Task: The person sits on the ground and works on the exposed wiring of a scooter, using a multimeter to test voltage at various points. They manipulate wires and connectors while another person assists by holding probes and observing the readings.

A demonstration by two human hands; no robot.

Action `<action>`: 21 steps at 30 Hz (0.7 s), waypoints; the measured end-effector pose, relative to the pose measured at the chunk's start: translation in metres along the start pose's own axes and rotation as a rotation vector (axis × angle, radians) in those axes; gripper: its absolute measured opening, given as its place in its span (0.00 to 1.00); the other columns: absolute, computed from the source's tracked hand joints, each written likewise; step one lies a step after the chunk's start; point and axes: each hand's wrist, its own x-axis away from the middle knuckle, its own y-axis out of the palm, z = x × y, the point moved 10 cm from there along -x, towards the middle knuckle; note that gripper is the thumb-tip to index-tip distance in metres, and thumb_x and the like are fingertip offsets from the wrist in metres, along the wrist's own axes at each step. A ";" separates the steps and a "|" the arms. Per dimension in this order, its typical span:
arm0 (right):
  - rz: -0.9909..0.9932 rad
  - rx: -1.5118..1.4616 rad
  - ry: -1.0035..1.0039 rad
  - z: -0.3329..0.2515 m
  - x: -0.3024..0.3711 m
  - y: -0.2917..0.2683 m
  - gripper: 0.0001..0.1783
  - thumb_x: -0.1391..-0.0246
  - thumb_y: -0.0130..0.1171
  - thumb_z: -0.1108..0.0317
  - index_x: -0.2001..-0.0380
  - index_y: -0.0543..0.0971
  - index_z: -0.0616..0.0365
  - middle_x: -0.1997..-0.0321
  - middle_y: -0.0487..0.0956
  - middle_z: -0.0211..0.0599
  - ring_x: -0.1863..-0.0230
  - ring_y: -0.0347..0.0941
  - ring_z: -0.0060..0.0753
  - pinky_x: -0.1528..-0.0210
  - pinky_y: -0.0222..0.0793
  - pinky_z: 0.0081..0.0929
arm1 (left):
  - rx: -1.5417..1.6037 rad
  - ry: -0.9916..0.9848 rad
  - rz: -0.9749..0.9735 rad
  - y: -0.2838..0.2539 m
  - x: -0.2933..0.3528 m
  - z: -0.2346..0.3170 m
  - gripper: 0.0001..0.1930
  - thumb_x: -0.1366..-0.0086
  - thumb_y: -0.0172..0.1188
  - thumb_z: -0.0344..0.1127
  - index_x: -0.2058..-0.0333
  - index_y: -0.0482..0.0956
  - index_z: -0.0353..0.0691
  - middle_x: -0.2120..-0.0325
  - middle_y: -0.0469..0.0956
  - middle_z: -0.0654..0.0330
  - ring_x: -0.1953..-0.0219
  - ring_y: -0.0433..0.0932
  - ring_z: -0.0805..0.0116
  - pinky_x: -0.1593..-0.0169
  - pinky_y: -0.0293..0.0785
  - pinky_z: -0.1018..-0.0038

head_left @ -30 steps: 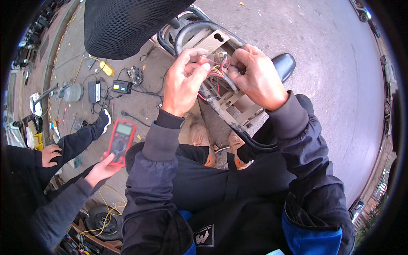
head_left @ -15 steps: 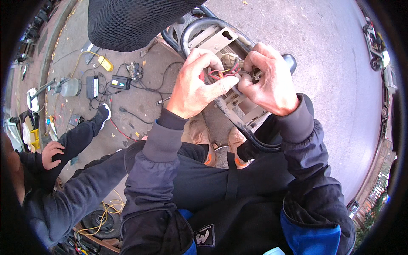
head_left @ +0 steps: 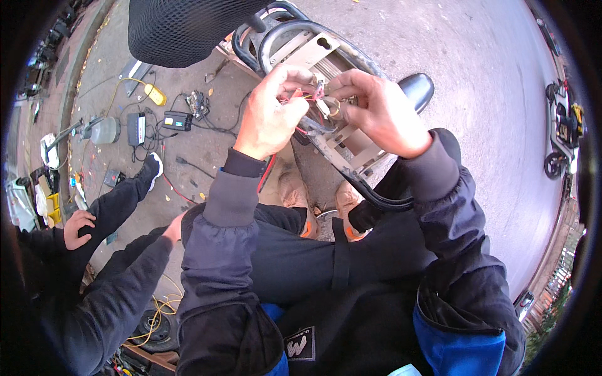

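Observation:
Both hands work over the rear rack (head_left: 307, 53) of a bike or scooter, a beige metal plate framed by black tubes. My left hand (head_left: 269, 119) pinches a bunch of thin red and yellow wires (head_left: 305, 96) between thumb and fingers. Close beside it, my right hand (head_left: 389, 116) has its fingers curled round wires on the other side of the bunch. A small white connector (head_left: 323, 107) shows between the two hands. My right fingertips partly hide what they grip. From below my left wrist runs a red cable (head_left: 266, 174).
A black mesh-covered saddle (head_left: 188, 31) overhangs at the top. On the ground at left lie a yellow device (head_left: 155, 94), black power adapters (head_left: 178, 121) and tangled cables. Another person's hand (head_left: 79, 229) rests on their leg. A parked scooter (head_left: 561, 128) stands far right.
My hands have shifted slightly left with the wires, and the white connector has come into sight between them. The other person's near arm has drawn back to the left.

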 end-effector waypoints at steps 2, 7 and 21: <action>0.081 0.006 -0.034 0.005 -0.005 -0.004 0.13 0.45 0.62 0.73 0.56 0.84 0.66 0.69 0.86 0.48 0.66 0.84 0.34 0.59 0.79 0.35 | 0.017 0.046 0.033 -0.001 0.000 0.007 0.31 0.40 0.51 0.26 0.36 0.75 0.35 0.44 0.78 0.55 0.46 0.80 0.66 0.37 0.73 0.70; 0.134 -0.190 -0.051 0.019 -0.006 -0.012 0.13 0.43 0.63 0.69 0.59 0.85 0.69 0.68 0.85 0.39 0.66 0.82 0.29 0.58 0.79 0.31 | -0.277 0.324 0.009 0.002 -0.008 0.033 0.25 0.37 0.53 0.24 0.40 0.80 0.36 0.46 0.78 0.53 0.50 0.82 0.61 0.44 0.77 0.70; -0.024 -0.585 0.122 0.046 -0.019 -0.010 0.15 0.37 0.55 0.68 0.53 0.85 0.62 0.66 0.86 0.33 0.79 0.71 0.16 0.78 0.65 0.17 | -0.201 -0.047 -0.045 0.011 -0.011 0.023 0.33 0.38 0.75 0.37 0.37 0.73 0.34 0.48 0.83 0.49 0.49 0.82 0.66 0.46 0.79 0.69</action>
